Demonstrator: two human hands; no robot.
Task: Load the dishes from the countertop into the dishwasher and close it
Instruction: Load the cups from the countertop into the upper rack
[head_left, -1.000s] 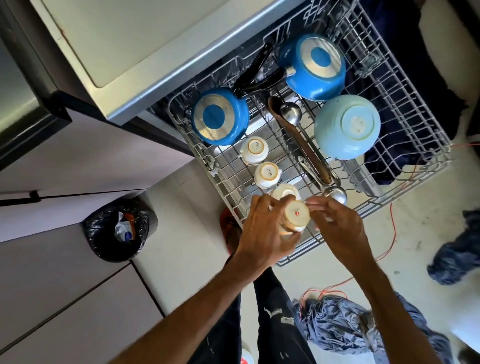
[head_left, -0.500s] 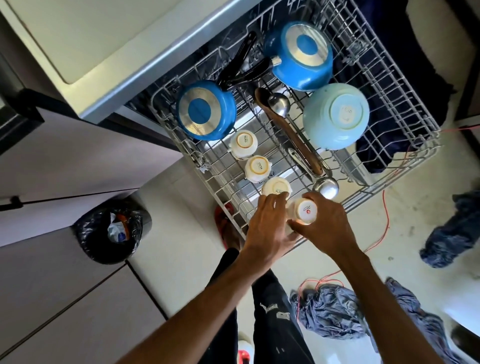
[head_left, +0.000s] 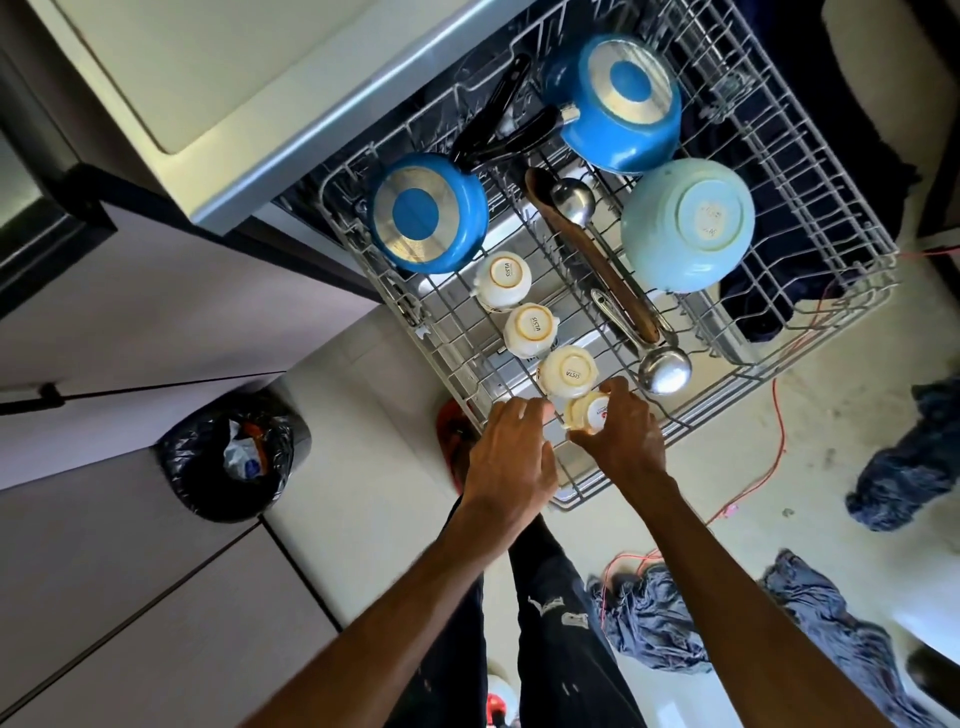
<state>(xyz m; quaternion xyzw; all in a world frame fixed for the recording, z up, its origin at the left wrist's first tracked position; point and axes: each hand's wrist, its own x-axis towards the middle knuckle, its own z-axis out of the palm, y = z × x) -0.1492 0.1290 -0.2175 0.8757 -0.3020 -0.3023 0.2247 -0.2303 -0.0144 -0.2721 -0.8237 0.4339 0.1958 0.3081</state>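
Note:
The dishwasher's wire rack (head_left: 852, 291) is pulled out below the countertop edge (head_left: 332, 135). In it lie two blue pans (head_left: 428, 215) (head_left: 621, 101), a pale blue bowl (head_left: 685, 223), a wooden spoon (head_left: 597, 254), two steel ladles (head_left: 665, 369) and three upturned cream cups (head_left: 503, 279) (head_left: 530, 330) (head_left: 566, 371) in a row. My right hand (head_left: 623, 439) is closed around a fourth cream cup (head_left: 587, 413) at the rack's near end. My left hand (head_left: 511, 462) hovers beside it, fingers apart, holding nothing.
A bin with a black bag (head_left: 234, 452) stands on the floor at left. Blue cloths (head_left: 654, 618) (head_left: 904, 478) and an orange cable (head_left: 774, 447) lie on the floor at right. Grey cabinet fronts (head_left: 130, 545) run along the left.
The fourth cup passed from my left hand to my right hand and came down onto the rack behind the third cup. My left hand let go and drew back slightly.

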